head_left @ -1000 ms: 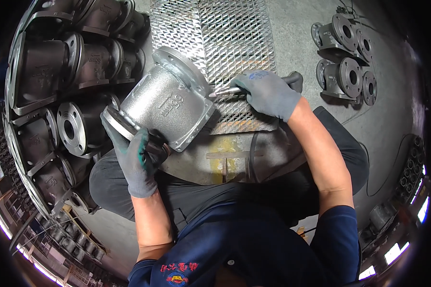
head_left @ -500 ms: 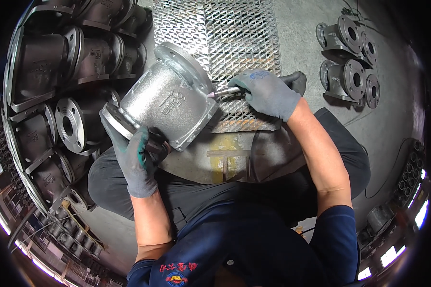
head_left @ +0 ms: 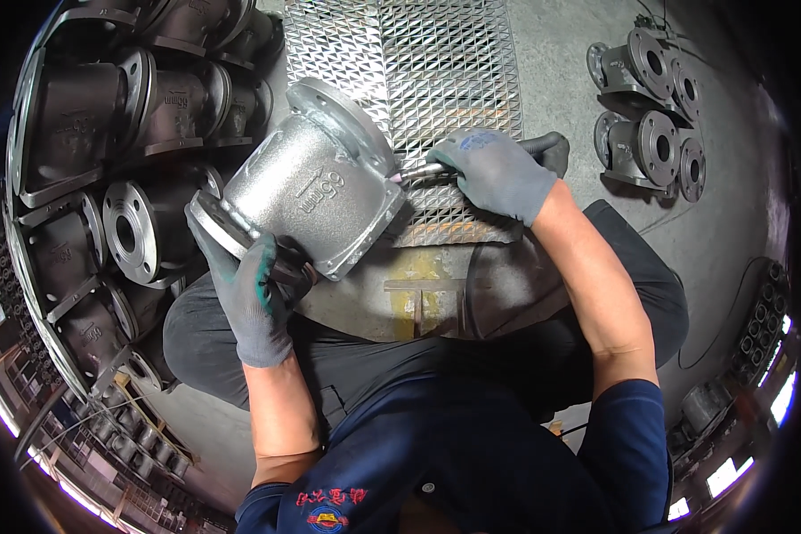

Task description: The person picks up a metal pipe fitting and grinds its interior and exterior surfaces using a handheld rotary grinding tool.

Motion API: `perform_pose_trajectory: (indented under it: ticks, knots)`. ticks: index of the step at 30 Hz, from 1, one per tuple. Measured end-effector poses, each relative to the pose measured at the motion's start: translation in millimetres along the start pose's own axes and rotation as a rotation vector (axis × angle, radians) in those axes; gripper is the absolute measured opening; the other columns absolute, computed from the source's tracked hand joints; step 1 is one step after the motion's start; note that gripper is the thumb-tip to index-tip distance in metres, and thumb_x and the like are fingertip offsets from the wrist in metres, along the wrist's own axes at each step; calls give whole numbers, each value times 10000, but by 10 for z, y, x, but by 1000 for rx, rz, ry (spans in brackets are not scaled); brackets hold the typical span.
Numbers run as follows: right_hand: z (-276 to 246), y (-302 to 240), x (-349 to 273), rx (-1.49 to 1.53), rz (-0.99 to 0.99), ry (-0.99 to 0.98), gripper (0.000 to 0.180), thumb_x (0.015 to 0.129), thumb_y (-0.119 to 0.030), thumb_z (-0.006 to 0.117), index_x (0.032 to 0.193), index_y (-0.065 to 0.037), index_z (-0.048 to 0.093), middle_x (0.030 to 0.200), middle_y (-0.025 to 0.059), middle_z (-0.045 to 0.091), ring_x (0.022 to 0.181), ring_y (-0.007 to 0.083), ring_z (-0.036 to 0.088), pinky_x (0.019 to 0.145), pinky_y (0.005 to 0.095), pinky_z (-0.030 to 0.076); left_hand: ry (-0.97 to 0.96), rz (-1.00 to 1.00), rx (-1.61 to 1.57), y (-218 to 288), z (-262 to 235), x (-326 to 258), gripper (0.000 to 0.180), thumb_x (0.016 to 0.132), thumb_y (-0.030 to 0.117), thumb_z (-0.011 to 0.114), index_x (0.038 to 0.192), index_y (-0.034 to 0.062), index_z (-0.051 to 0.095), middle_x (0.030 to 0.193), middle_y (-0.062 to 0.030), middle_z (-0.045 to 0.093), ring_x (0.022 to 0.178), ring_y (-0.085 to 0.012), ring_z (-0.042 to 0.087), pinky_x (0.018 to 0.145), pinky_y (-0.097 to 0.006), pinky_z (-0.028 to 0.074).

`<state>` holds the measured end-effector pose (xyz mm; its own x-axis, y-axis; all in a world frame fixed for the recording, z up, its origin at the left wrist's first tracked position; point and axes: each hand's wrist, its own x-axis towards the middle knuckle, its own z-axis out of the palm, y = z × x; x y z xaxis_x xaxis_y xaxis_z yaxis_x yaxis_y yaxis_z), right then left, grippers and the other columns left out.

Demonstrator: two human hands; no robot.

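**Gloved hands working a silver valve casting over a steel grating**

At the far left, a stack of dark flanged valve bodies (head_left: 107,178) is lying on its side in rows, round bolt-holed flanges facing out toward the person.

Just right of that stack, the left hand (head_left: 249,289) — in a grey glove with darker fingertips — is gripping the lower flange of the silver valve casting (head_left: 316,191), fingers curled tight around the flange edge from below. The casting is sitting tilted in front of the person's knees, its lower flange pointing down-left and its upper flange pointing up toward the grating; raised markings and an arrow are showing on its barrel. It is resting against a flat, worn metal plate (head_left: 436,285) with yellow paint marks, just below it.

Behind the casting, an expanded-metal grating (head_left: 436,62) is covering the floor.

To the right, the right hand (head_left: 498,173) — also gloved in grey — is closing fully around a slim hand-held grinding tool (head_left: 472,165). The tool's narrow tip is touching the casting's right side near the upper flange, while its dark rear end is sticking out past the fingers.

Farther right, well apart from the work, a small group of flanged valve bodies (head_left: 645,116) is standing on the concrete floor (head_left: 739,231).
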<state>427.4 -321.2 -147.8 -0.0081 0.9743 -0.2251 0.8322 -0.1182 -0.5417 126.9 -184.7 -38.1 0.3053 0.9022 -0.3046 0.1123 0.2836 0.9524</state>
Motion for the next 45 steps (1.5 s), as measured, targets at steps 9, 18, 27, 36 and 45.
perform_pose_trajectory:
  ticks: [9,18,27,36,45]
  knots:
    - [-3,-65,-53,56,97,-25,442,911,-30,716,1349,-82,692,1176,164,708,1162,374,700,1067,488,559,31,-12,33,11,31,1,885,963,29,591,1756,-51,207,1662,-153,474,1464,-241,516,1258,-348,360]
    - [91,-38,-107,47,42,94,459,890,-17,701,1343,-83,696,1174,165,704,1148,381,687,1049,486,563,2,36,80,-39,-45,33,878,974,41,602,1737,-95,191,1655,-157,480,1433,-233,536,1232,-333,390]
    - [-54,-283,-134,-92,63,57,477,889,-75,735,1360,-129,685,1192,147,683,1135,384,683,1024,495,559,-7,92,39,-90,-57,56,914,953,29,583,1768,-21,173,1598,-149,518,1362,-253,578,1191,-356,436]
    - [-293,-982,-185,96,240,-105,522,1023,-98,540,1543,-48,536,1074,268,741,1014,452,746,866,561,596,-21,17,42,-16,-56,12,917,962,56,615,1760,-50,175,1635,-163,466,1410,-225,519,1209,-324,391]
    - [-181,-1369,-195,200,256,21,690,987,-108,623,1629,25,406,1160,292,715,1022,492,727,919,575,582,-30,91,200,-66,-95,-15,906,995,120,643,1726,-133,171,1719,-218,393,1499,-247,456,1258,-308,330]
